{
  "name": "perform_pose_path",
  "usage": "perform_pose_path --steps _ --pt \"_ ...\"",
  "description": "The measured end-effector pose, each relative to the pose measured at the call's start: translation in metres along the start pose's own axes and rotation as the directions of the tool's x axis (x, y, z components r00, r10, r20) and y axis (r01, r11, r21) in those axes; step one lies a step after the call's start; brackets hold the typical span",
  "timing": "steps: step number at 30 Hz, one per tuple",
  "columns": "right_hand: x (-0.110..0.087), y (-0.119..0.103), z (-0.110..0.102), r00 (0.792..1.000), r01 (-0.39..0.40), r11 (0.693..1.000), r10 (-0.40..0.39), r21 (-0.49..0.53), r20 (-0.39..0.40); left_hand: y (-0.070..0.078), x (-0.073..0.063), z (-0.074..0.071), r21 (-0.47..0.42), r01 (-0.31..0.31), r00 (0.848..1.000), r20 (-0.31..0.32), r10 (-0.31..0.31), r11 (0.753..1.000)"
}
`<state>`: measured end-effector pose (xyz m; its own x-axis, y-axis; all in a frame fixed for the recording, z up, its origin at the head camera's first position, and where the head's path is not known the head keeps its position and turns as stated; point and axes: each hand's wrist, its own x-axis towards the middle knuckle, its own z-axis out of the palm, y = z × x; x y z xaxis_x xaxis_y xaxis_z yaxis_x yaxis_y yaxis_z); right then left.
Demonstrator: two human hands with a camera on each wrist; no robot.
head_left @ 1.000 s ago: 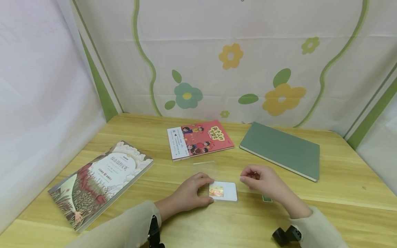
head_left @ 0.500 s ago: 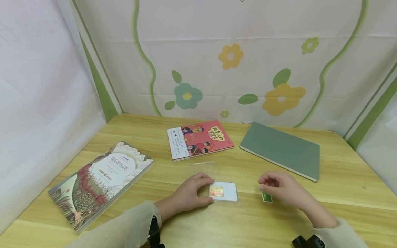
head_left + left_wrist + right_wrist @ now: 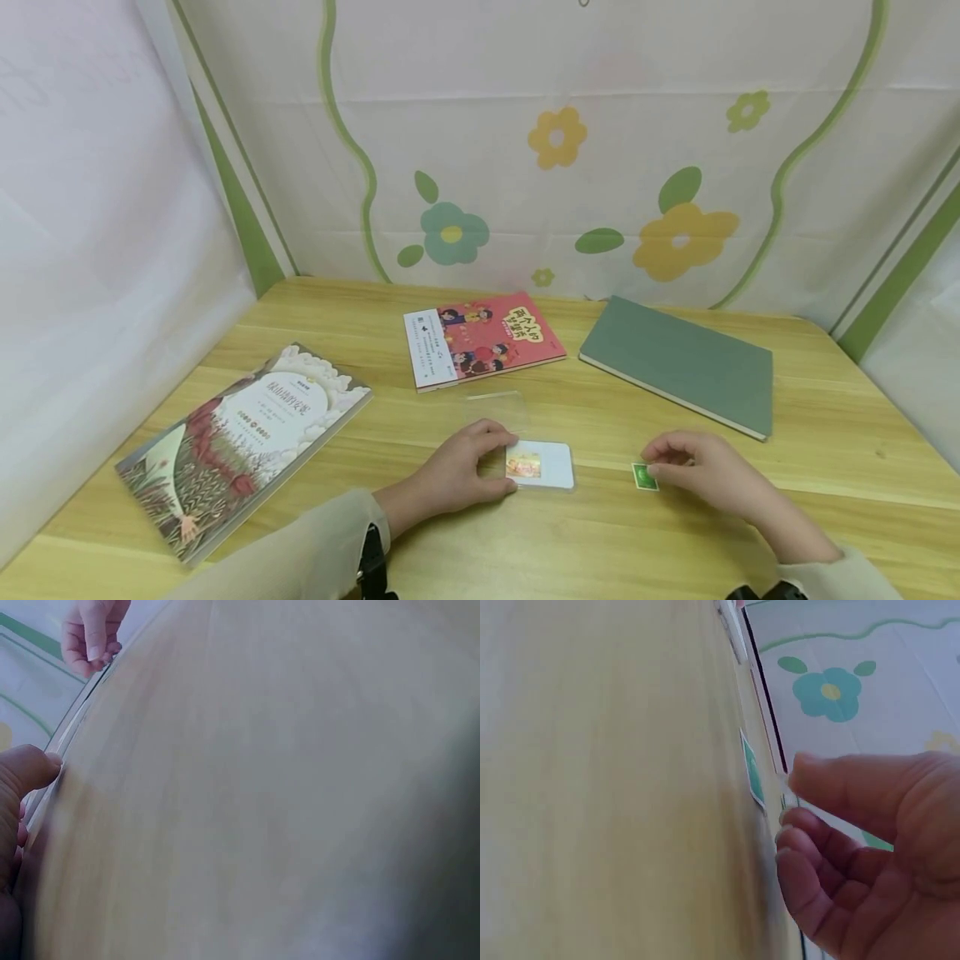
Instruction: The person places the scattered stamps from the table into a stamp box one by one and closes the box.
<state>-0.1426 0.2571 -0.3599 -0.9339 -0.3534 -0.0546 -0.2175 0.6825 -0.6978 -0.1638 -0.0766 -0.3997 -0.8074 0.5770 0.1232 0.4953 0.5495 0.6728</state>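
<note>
In the head view my left hand (image 3: 453, 473) rests on the table and grips the left end of a white card (image 3: 557, 464) between thumb and fingers. On the card's left part is a small gold-orange stamp-like picture (image 3: 523, 465). My right hand (image 3: 708, 475) is low over the table, just right of a small green square with a white border (image 3: 643, 476), which looks like a stamp. In the right wrist view, the fingers (image 3: 799, 885) are bent with the thumb apart from them; nothing shows between them. The green square (image 3: 751, 771) lies on the table beside them.
Behind the left hand lies a clear plastic sleeve (image 3: 498, 408). A red picture book (image 3: 495, 333) and a green hardcover book (image 3: 678, 362) lie farther back. An illustrated book (image 3: 247, 442) lies at the left. A flower-patterned cloth (image 3: 517, 192) hangs behind the table.
My right hand has moved to the right and slightly nearer, away from the card. The green square, partly covered by that hand before, now shows more fully. The left hand and card stay put.
</note>
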Motion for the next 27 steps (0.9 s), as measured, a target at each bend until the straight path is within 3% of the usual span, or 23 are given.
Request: perform_pose_path --steps 6,17,27 --pt "0.000 0.006 0.005 1.000 -0.016 0.999 0.017 0.049 -0.004 0.000 0.001 0.000 -0.001 -0.003 1.000 0.000 0.003 1.000" --pt "0.002 0.007 0.013 0.997 -0.041 0.999 0.042 0.022 -0.061 0.001 -0.001 0.000 -0.002 0.004 1.000 -0.005 -0.004 1.000" --pt "0.003 0.005 0.014 0.995 -0.083 0.995 0.085 0.046 -0.046 0.002 -0.001 -0.001 0.002 0.004 1.000 -0.001 -0.004 1.000"
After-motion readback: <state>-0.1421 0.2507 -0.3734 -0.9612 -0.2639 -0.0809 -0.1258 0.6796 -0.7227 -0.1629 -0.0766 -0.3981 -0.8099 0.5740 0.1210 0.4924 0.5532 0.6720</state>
